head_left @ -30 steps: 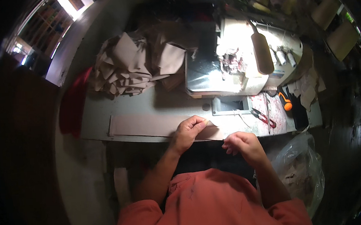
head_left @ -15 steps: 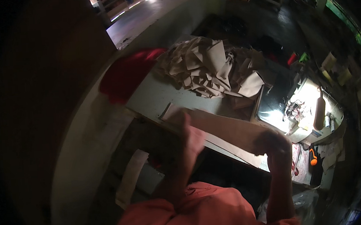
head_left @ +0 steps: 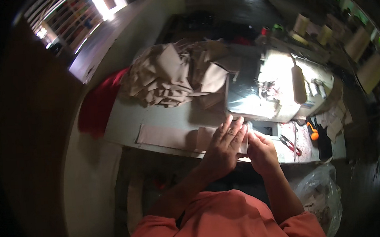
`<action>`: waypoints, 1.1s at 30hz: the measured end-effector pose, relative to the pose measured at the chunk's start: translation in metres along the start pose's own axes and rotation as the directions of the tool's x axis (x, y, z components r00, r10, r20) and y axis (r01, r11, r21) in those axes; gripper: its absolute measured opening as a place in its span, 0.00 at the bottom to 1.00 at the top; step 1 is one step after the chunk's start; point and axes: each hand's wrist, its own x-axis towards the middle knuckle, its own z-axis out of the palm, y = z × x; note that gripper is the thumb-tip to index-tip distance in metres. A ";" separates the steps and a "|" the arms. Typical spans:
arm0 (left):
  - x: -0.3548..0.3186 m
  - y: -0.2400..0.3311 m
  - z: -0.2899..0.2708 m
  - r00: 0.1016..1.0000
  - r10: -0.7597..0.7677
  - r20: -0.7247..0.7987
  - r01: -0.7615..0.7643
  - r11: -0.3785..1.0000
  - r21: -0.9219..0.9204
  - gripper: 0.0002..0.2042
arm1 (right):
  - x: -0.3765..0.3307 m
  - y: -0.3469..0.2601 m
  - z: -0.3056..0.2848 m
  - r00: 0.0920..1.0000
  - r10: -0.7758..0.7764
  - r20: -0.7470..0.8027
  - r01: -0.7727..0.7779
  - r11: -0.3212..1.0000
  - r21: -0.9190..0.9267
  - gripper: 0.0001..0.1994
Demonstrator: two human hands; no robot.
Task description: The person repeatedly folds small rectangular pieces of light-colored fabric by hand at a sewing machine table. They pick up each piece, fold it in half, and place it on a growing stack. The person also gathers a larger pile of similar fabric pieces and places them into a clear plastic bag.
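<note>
A long beige fabric strip [head_left: 165, 137] lies along the near edge of the pale sewing table [head_left: 124, 118]. My left hand [head_left: 226, 143] lies flat on the strip's right end, fingers spread, pressing it down just in front of the sewing machine [head_left: 276, 90]. My right hand [head_left: 260, 151] is beside it to the right, fingers curled at the fabric's edge near the needle plate; its grip is partly hidden by the left hand.
A heap of beige cut pieces [head_left: 174, 75] sits at the back of the table, red cloth [head_left: 96, 107] hangs off its left end. Orange-handled snips [head_left: 312, 132] and red scissors [head_left: 291, 144] lie right of the machine. A clear plastic bag [head_left: 321, 195] sits low right.
The head view has swung back toward the machine. Both hands have moved right along the strip and closer together, now at its right end by the needle.
</note>
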 end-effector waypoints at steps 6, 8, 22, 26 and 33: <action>0.006 0.012 -0.001 0.988 -0.033 0.152 0.084 0.936 -0.342 0.29 | -0.016 -0.011 -0.019 0.997 -0.048 0.062 0.061 0.972 -0.229 0.09; 0.013 -0.002 -0.006 0.969 -0.140 0.202 0.230 0.807 -0.543 0.30 | -0.017 -0.017 -0.015 0.991 -0.052 0.123 0.085 0.957 -0.278 0.08; 0.044 -0.015 -0.020 0.881 -0.352 0.315 0.469 0.564 -0.680 0.09 | -0.020 -0.024 -0.013 0.989 -0.073 0.132 0.117 0.924 -0.365 0.07; 0.058 -0.013 -0.015 0.927 -0.339 0.162 0.367 0.726 -0.582 0.07 | -0.013 -0.031 -0.010 0.986 -0.154 0.061 0.166 0.924 -0.345 0.08; 0.101 -0.030 0.013 0.998 0.047 -0.051 -0.053 0.992 -0.117 0.06 | 0.019 -0.024 -0.027 0.971 -0.225 -0.086 0.194 0.942 -0.275 0.06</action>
